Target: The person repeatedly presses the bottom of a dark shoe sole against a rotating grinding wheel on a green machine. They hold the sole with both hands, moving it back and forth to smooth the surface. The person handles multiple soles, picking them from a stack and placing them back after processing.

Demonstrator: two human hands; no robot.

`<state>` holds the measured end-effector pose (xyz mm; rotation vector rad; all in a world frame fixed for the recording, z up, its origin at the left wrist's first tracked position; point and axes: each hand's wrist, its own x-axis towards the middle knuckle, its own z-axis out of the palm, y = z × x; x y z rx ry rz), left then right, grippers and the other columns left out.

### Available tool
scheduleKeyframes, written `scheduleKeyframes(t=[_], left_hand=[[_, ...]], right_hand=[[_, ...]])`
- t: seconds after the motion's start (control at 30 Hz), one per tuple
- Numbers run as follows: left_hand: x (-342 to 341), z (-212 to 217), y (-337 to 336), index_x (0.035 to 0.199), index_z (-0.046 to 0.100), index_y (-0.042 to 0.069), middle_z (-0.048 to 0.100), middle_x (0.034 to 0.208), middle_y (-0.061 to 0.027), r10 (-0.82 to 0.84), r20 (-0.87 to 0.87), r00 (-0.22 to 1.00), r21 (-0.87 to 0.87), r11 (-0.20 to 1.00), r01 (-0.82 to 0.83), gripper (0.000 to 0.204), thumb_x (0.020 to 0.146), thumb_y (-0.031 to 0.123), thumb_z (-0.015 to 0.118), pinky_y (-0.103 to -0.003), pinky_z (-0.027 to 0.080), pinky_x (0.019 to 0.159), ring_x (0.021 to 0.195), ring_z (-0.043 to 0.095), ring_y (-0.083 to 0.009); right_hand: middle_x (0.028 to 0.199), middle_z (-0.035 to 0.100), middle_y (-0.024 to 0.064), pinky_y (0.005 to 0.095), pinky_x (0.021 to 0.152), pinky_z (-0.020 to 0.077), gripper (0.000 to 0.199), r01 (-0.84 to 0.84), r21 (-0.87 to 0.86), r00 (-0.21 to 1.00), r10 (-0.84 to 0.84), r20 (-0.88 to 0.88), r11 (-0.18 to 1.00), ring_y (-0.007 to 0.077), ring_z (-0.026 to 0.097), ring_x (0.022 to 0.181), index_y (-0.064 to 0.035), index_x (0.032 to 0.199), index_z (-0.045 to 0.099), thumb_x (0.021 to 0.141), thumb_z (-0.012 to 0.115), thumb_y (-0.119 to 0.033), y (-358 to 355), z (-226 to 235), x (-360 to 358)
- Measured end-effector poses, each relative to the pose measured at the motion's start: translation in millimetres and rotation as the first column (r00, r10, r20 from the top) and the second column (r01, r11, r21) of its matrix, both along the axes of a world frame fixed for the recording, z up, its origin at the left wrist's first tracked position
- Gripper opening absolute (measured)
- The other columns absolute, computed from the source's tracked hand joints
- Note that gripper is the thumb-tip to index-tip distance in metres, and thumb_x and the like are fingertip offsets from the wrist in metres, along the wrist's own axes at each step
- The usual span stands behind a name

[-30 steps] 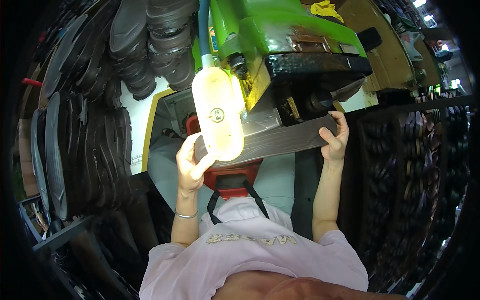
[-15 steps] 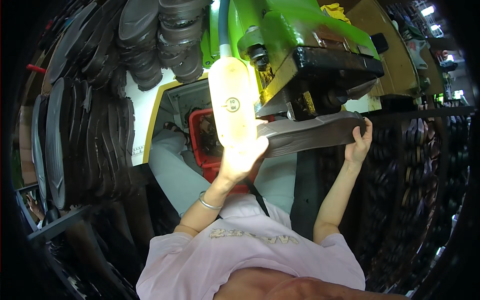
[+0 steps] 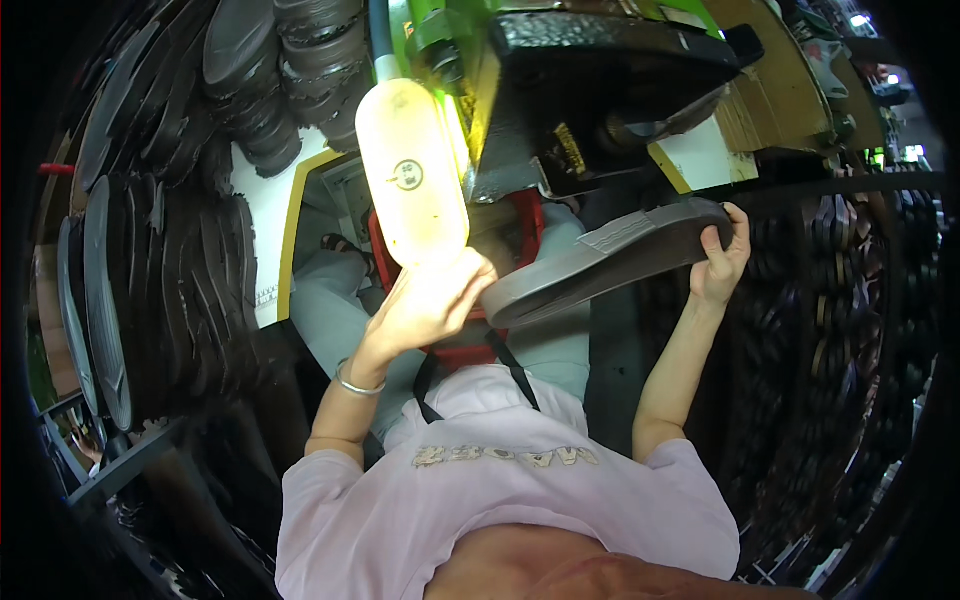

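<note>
Sole [image 3: 610, 262] lowered, clear of machine [image 3: 600, 90].

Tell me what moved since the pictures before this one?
The grey shoe sole tipped: its end in the left hand dropped lower and nearer the body, while the right hand kept its other end up by the green machine. Both hands kept hold throughout. The bright oval lamp and stacked dark soles stayed put.

grey sole [image 3: 610, 262] lifted nearer the machine [image 3: 600, 90].
</note>
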<state>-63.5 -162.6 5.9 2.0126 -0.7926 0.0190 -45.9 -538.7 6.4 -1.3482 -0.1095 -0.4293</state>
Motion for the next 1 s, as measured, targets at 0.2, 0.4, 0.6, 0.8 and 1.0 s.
scheduleKeyframes(t=[0.2,0.4,0.6,0.8,1.0], left_hand=[[-17.8,-21.1,2.3,0.081,0.051,0.0,0.051,0.074,-0.0099,0.141,-0.2,0.97,-0.206,0.962,-0.182,0.007,0.087,-0.004,0.05,-0.025,0.041,0.057,0.06,0.049,-0.0173],[-11.2,-35.4,40.5,0.093,0.055,-0.004,0.06,0.082,-0.0081,0.011,-0.677,0.736,-0.605,0.561,-0.565,0.017,0.097,0.011,0.049,-0.028,0.053,0.075,0.078,0.063,-0.0167],[-17.4,0.2,14.2,0.115,0.052,-0.004,0.065,0.099,-0.0189,0.298,-0.312,0.902,-0.292,0.873,-0.39,0.045,0.079,0.014,0.073,-0.031,0.05,0.082,0.089,0.066,-0.0252],[6.7,29.1,8.2,0.099,0.064,-0.005,0.07,0.088,-0.0168,0.417,-0.054,0.907,-0.17,0.892,-0.419,0.037,0.07,0.013,0.078,-0.031,0.054,0.071,0.075,0.069,-0.0239],[14.8,17.3,25.2,0.089,0.064,-0.002,0.067,0.076,-0.0042,0.404,-0.111,0.908,-0.207,0.884,-0.419,0.033,0.065,0.005,0.086,-0.026,0.052,0.068,0.068,0.061,-0.0106]], right_hand=[[0.102,0.063,0.0085,0.0291,0.087,0.0468,0.038,-0.041,0.033,0.999,0.043,-0.034,0.999,0.0173,0.06,0.093,-0.0014,0.115,0.053,0.081,0.071,-0.005,12.4,-6.9,-2.6],[0.103,0.063,0.0108,0.03,0.087,0.0482,0.042,-0.13,0.152,0.987,0.143,-0.076,0.98,0.019,0.062,0.092,-0.0001,0.113,0.053,0.079,0.076,-0.012,46.1,-16.6,-4.1],[0.096,0.062,0.0074,0.0273,0.086,0.0461,0.037,-0.045,0.209,0.993,0.066,-0.097,0.977,0.0153,0.06,0.089,0.0004,0.109,0.054,0.081,0.075,-0.011,76.9,-17.0,1.1],[0.102,0.061,0.0087,0.0283,0.088,0.0466,0.037,-0.022,0.263,0.99,0.058,-0.132,0.964,0.0157,0.059,0.093,-0.0004,0.112,0.05,0.083,0.072,-0.009,84.8,-20.3,7.6],[0.105,0.059,0.0123,0.0323,0.092,0.0457,0.033,-0.066,0.245,0.987,0.099,-0.124,0.967,0.019,0.057,0.098,-0.0004,0.113,0.048,0.087,0.066,-0.009,90.8,-29.5,9.6]])
